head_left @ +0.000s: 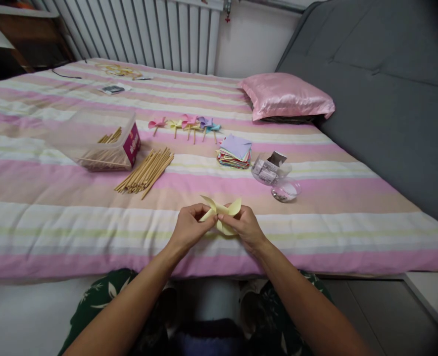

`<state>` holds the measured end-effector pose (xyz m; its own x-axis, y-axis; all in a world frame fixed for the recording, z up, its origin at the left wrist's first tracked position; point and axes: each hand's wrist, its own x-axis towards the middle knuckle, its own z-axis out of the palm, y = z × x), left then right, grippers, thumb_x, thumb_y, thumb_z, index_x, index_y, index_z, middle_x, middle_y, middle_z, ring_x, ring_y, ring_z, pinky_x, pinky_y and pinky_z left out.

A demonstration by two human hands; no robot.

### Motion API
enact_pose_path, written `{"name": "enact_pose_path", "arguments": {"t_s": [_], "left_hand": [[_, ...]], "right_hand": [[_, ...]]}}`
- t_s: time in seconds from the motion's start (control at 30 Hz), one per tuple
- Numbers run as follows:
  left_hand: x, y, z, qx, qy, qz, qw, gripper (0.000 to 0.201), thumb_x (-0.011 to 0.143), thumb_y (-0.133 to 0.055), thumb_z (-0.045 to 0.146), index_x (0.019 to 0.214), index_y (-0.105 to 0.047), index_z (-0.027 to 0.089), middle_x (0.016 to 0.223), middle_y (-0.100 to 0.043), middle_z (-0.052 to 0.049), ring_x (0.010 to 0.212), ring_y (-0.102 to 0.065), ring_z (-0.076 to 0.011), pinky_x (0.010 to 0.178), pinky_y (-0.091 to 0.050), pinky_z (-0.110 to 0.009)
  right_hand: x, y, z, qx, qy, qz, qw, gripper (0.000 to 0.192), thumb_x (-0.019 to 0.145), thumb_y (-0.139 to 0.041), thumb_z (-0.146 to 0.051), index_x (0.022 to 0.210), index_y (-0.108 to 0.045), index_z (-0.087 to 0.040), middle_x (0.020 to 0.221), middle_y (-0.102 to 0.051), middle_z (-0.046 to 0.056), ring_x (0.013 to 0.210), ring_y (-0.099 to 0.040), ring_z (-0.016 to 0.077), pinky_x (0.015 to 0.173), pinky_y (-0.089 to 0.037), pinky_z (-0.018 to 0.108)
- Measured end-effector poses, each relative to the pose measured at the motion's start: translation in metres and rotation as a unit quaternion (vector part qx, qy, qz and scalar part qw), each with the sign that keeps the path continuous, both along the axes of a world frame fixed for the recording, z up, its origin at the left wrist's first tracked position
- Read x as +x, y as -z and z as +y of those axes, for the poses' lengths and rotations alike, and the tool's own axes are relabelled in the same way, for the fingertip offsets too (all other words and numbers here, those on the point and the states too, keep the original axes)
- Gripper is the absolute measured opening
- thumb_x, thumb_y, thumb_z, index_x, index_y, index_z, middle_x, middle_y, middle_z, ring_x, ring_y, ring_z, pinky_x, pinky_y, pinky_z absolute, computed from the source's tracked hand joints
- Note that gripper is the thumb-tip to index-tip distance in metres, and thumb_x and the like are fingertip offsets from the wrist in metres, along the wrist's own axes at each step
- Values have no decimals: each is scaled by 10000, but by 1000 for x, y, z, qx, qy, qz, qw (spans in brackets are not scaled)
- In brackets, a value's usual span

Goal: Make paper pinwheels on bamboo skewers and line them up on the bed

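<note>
Together, the left hand (189, 226) and right hand (245, 226) meet over the near edge of the striped bed (55, 232), forearms angled inward, fingers pinched on a yellow paper pinwheel (221, 213) at its centre. Its folded blades fan outward, the longest span running left to right, its face turned up toward the camera. Beyond the pinwheel lie a bundle of sticks (145, 171), a paper stack (235, 151) and finished pinwheels (187, 123).
</note>
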<state>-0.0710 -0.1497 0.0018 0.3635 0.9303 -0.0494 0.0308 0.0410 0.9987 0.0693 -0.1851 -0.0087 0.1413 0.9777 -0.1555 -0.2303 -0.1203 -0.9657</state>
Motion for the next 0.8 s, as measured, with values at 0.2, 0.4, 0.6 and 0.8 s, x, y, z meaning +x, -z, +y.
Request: {"name": "enact_pose_path", "arguments": {"t_s": [0.2, 0.4, 0.6, 0.8], "left_hand": [[-2, -4, 1, -7, 1, -3, 1000, 116, 612, -652, 229, 585, -589, 136, 550, -546, 28, 514, -471, -83, 497, -346, -190], [-5, -3, 4, -6, 11, 15, 1000, 119, 612, -623, 222, 564, -560, 134, 537, -509, 37, 511, -433, -76, 488, -304, -187], [-7, -4, 4, -7, 26, 18, 999, 111, 609, -623, 211, 576, -561, 125, 543, -491, 44, 508, -402, -66, 477, -285, -183], [-4, -5, 2, -22, 16, 1, 1000, 112, 603, -630, 206, 565, -558, 130, 518, -468, 55, 484, -377, -56, 457, -274, -177]], "right_hand": [[2, 6, 0, 31, -43, 0, 999, 269, 599, -758, -333, 779, -644, -167, 673, -630, -11, 590, -549, 125, 591, -425, 257], [5, 15, 3, 79, -43, -88, 992, 280, 664, -724, -345, 845, -641, -148, 761, -636, 29, 690, -564, 151, 623, -434, 259], [4, 9, 2, 79, -72, -55, 993, 247, 676, -721, -340, 824, -646, -157, 741, -641, 5, 651, -561, 129, 612, -431, 240], [3, 7, 1, 60, -65, -19, 996, 239, 654, -740, -331, 790, -664, -149, 727, -659, 12, 625, -566, 124, 596, -435, 237]]}}
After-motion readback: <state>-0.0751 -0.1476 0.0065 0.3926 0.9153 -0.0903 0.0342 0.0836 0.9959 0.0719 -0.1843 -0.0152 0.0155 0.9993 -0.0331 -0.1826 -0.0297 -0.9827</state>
